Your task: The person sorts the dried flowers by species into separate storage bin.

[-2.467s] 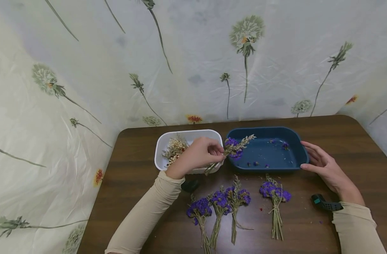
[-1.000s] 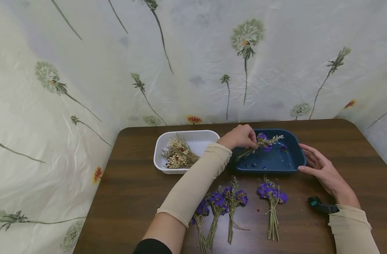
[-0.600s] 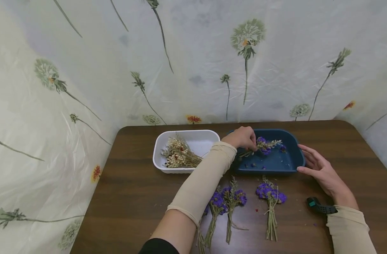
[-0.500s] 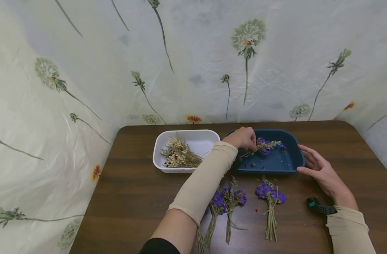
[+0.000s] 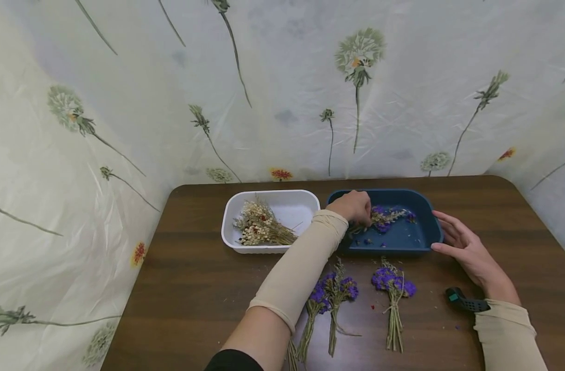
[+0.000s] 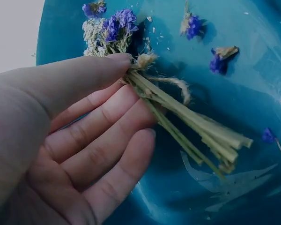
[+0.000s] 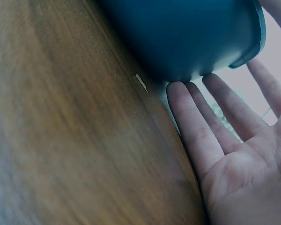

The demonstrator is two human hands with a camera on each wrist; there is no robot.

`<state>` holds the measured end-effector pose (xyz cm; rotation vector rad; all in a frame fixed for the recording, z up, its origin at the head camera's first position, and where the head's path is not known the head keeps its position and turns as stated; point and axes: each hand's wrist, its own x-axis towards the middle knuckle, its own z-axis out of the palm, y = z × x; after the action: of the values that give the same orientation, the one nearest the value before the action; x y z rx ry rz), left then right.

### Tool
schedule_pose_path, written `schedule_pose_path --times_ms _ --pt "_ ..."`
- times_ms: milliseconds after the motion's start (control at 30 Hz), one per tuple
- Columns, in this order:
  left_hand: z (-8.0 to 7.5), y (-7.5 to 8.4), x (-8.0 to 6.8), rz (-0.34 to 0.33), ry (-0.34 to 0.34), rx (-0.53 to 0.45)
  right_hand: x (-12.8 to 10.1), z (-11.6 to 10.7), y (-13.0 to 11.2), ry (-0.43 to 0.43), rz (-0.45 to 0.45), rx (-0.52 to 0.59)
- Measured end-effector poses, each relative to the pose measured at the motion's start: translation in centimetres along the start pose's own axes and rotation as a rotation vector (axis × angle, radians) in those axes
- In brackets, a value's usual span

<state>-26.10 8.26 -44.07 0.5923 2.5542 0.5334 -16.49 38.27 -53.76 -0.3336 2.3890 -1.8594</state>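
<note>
In the head view my left hand (image 5: 354,207) is low inside the blue tray (image 5: 405,247). It pinches a small tied bunch of dried flowers (image 5: 383,220), purple with pale sprigs. The left wrist view has the thumb and forefinger at the twine tie, with the cut stems (image 6: 196,124) pointing away over the tray floor. At the tray's right end, my right hand (image 5: 472,252) touches the outer wall. Its straight fingertips rest against the blue side (image 7: 187,37) in the right wrist view, and the thumb lies by the front corner.
A white tray (image 5: 305,197) with cream dried flowers (image 5: 261,226) stands left of the blue one. In front lie several purple bunches, including a tied bunch (image 5: 393,304) on the right. A black wristband (image 5: 465,300) is on the right wrist. Loose purple blossoms (image 6: 220,61) dot the blue tray.
My left hand has carried the bunch from above the white tray's edge rightward into the blue tray, then lower. My right hand stays at the tray's end.
</note>
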Motion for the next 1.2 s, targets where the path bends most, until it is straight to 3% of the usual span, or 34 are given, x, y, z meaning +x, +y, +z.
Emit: schedule_pose_path --times_ms 300,700,967,1200 --pt "0.1 -0.6 -0.5 -0.027 -0.04 -0.034 0.1 0.2 -0.1 0.008 0.033 -0.047" --pt "-0.4 -0.6 -0.7 0.007 -0.053 -0.021 -0.3 0.2 0.1 0.003 0.006 0.027" --pt "-0.9 -2.3 -1.1 0.154 -0.062 -0.134 -0.3 0.1 0.3 -0.004 0.008 0.021" --pt "-2.9 -4.1 -3.7 0.266 0.023 -0.294 0.1 0.1 0.0 -0.001 0.034 -0.039"
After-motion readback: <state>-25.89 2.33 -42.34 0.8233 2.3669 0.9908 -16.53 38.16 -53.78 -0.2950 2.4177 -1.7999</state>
